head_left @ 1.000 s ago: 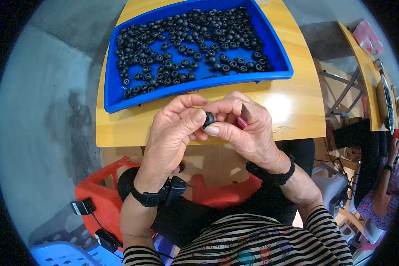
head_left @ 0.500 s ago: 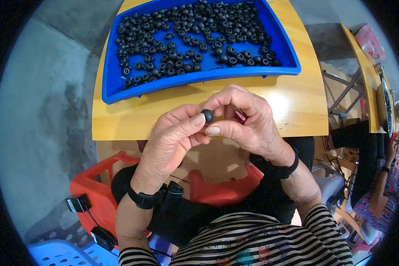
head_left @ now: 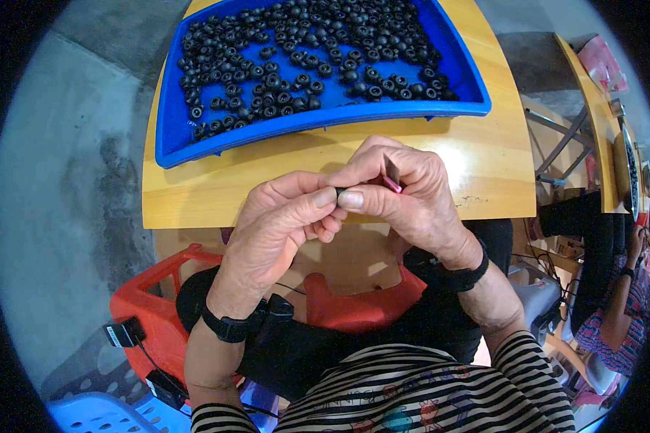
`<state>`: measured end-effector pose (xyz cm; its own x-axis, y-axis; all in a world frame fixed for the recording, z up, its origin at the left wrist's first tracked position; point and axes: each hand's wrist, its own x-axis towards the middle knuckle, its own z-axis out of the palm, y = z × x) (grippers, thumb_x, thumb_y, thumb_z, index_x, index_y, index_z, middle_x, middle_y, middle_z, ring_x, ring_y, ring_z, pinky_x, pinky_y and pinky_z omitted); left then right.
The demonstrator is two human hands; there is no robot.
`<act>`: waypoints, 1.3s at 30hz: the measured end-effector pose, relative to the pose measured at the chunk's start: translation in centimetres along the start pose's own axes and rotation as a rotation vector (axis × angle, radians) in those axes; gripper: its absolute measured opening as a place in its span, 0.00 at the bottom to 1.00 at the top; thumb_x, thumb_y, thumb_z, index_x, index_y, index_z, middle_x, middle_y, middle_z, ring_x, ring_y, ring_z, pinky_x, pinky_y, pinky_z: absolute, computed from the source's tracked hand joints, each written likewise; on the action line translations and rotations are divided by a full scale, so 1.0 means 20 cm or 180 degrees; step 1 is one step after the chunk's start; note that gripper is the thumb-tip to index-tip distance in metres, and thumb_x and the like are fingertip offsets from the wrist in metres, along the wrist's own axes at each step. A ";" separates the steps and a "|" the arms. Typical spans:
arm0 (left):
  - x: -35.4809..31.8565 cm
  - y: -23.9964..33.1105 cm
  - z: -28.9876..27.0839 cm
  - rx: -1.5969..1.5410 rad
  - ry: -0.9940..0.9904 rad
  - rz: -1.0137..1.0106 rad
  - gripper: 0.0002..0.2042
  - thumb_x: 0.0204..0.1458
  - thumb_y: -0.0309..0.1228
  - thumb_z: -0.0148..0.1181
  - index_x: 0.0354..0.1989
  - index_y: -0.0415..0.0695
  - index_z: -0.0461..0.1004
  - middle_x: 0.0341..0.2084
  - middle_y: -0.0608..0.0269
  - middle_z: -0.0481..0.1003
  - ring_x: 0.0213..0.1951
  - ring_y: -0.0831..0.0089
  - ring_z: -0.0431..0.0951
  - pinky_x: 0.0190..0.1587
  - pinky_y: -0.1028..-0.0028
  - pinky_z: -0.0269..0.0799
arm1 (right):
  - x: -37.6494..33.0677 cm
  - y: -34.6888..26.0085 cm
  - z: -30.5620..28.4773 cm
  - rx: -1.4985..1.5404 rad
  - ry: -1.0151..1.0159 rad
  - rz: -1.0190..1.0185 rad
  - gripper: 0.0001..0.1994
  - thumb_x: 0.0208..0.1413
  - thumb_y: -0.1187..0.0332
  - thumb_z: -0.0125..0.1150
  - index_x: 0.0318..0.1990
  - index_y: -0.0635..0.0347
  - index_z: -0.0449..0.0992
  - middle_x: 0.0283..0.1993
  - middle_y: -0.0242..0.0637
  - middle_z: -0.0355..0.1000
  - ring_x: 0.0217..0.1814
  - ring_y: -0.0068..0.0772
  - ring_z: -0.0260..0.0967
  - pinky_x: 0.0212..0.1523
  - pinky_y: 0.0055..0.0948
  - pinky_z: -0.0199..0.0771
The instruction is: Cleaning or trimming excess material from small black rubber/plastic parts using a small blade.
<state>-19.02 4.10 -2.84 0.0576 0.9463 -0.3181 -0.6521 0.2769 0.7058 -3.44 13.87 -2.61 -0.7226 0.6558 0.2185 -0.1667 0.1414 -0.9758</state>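
Between my thumbs and fingertips, just off the table's near edge, is a small round black rubber-like part (head_left: 340, 192), mostly covered by the fingers. My left hand (head_left: 271, 220) pinches it from the left. My right hand (head_left: 404, 191) closes on its right side with thumb and index finger. Tucked in the same right hand is a small pink tool (head_left: 392, 177) with a flat dark strip standing up from it, like a blade. Beyond both hands, a blue tray (head_left: 318, 130) holds several black parts (head_left: 271, 94) that look alike, with hollow centres.
The tray rests on a yellow wooden table (head_left: 217, 191). Below are a red plastic stool (head_left: 152, 317) and a light blue basket (head_left: 94, 415). On the right, another person's arm (head_left: 617, 317) shows beside a second table (head_left: 599, 130). A grey wall stands on the left.
My right thumb has come over the black part, which now shows much less. The pink tool has turned so its flat strip stands up. The view has shifted slightly.
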 end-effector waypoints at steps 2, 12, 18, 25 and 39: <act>0.00 0.00 0.00 0.0005 -0.0044 0.0002 0.08 0.52 0.29 0.55 0.38 0.38 0.72 0.28 0.62 0.75 0.27 0.80 0.73 0.31 0.81 0.71 | 0.01 -0.01 0.00 0.0068 -0.0026 0.0019 0.05 0.46 0.73 0.63 0.31 0.63 0.76 0.25 0.31 0.69 0.27 0.19 0.63 0.28 0.19 0.62; 0.02 0.01 0.02 0.0170 -0.0115 -0.0235 0.09 0.53 0.32 0.54 0.37 0.38 0.72 0.31 0.60 0.75 0.31 0.77 0.75 0.33 0.81 0.72 | 0.00 0.01 -0.02 0.0355 -0.0184 0.0318 0.05 0.53 0.72 0.56 0.32 0.65 0.72 0.26 0.30 0.70 0.27 0.18 0.67 0.28 0.17 0.66; 0.02 0.00 -0.01 -0.0089 -0.0130 -0.0160 0.10 0.54 0.31 0.52 0.40 0.38 0.71 0.31 0.60 0.75 0.31 0.77 0.75 0.34 0.81 0.72 | -0.02 -0.03 0.00 0.0604 0.0116 0.0576 0.07 0.54 0.70 0.56 0.37 0.64 0.72 0.27 0.27 0.69 0.28 0.14 0.64 0.31 0.15 0.64; 0.02 0.00 0.01 -0.0114 0.0128 -0.0027 0.11 0.54 0.32 0.52 0.42 0.39 0.69 0.30 0.63 0.73 0.29 0.80 0.73 0.32 0.81 0.71 | -0.05 -0.07 -0.07 0.0032 0.0187 0.0727 0.11 0.55 0.63 0.56 0.37 0.63 0.71 0.32 0.26 0.67 0.33 0.15 0.60 0.36 0.16 0.62; 0.03 -0.01 0.00 -0.0309 -0.0007 0.0127 0.10 0.54 0.29 0.52 0.42 0.38 0.69 0.30 0.62 0.74 0.29 0.78 0.74 0.31 0.81 0.70 | -0.05 -0.06 -0.06 -0.0961 -0.0435 -0.0080 0.10 0.55 0.66 0.53 0.31 0.64 0.72 0.26 0.40 0.68 0.28 0.39 0.66 0.30 0.30 0.66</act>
<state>-18.84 4.54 -3.12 0.0317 0.9567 -0.2894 -0.7240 0.2216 0.6533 -1.70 13.84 -1.65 -0.8075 0.5467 0.2215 0.0059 0.3830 -0.9237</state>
